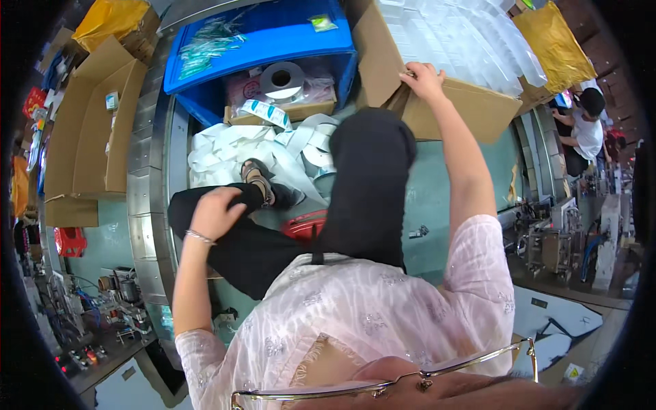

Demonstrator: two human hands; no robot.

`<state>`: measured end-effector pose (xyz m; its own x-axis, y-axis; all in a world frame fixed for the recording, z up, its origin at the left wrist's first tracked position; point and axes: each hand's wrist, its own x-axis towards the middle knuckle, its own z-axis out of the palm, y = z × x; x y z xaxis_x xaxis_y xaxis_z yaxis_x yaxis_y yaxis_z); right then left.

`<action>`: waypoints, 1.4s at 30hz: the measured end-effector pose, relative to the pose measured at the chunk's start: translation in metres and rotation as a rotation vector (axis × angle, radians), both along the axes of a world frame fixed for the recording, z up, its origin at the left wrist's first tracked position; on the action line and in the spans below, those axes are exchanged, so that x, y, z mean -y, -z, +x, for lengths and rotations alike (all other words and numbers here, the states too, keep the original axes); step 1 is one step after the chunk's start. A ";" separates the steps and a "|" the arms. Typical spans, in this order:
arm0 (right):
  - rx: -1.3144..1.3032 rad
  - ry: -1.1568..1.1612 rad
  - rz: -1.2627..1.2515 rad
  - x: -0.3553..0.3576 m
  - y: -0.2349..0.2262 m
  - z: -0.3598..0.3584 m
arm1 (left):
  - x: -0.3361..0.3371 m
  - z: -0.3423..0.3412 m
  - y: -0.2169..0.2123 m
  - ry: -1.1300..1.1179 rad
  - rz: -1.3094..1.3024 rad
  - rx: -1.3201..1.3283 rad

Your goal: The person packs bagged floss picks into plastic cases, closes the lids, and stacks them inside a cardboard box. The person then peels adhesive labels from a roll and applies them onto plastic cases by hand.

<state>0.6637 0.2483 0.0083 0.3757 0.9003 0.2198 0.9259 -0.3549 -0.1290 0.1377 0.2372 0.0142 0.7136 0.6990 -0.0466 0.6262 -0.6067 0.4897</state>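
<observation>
In front of you, the blue counter (pixel 283 35) carries a spread of clear-and-green packets (pixel 198 58) and one yellow-green packet (pixel 322 23). Below, the green floor (pixel 432 174) carries loosely heaped white strips (pixel 229 156).

Green floor (pixel 430 178) is spreading right across the middle, and a long metal strip (pixel 141 150) is running down the left, its surface gleaming in the light. Over on the right, machinery (pixel 555 240) is crowding a brown worktop (pixel 600 295), with pale panels (pixel 564 317) showing underneath; at lower left, small red lights (pixel 91 355) are glowing among more machinery (pixel 128 290).
</observation>
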 end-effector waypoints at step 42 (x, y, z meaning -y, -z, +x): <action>-2.294 1.118 0.654 0.144 0.163 -0.254 | 0.006 0.222 0.219 -0.917 -2.003 1.106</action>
<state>0.4100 0.1047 -0.1545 0.3149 0.3884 -0.8660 -0.9485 0.0946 -0.3024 0.3596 0.2311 -0.2050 0.6114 0.3249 -0.7215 -0.4058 0.9115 0.0666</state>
